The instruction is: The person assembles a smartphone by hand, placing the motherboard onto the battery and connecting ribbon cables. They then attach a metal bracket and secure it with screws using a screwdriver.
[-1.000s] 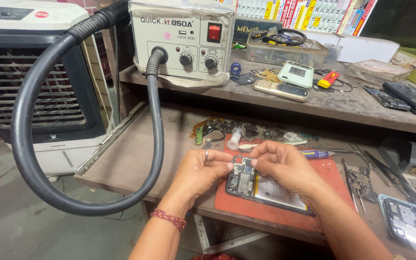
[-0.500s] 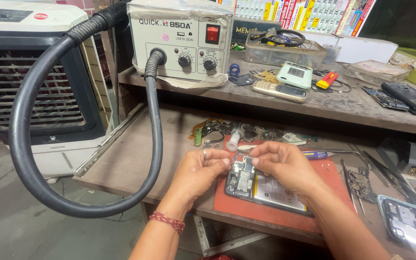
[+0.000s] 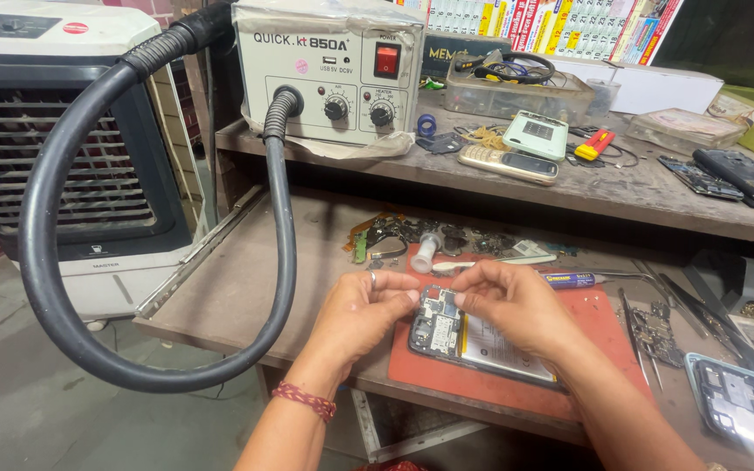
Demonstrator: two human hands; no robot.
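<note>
In the head view, we see an opened phone (image 3: pixel 475 338) lying with its back cover removed on a red work mat (image 3: pixel 604 349), at the front edge of the wooden bench (image 3: pixel 220 288). Its long axis runs from the upper left, where the circuit board is, down to the lower right, where the battery lies, so it goes obliquely across our body.

Our left hand (image 3: pixel 358 314) comes from the left and its fingertips touch the upper left corner of the phone. Our right hand (image 3: pixel 517 301) comes from the right and lies over the top edge, with the thumb and forefinger closed together at the board; perhaps they pinch some small part, but we cannot see it clearly. Both hands meet at the board end, equally near, and the battery end stays uncovered. A pen-like tool (image 3: pixel 569 279) lies just behind the right hand.
</note>
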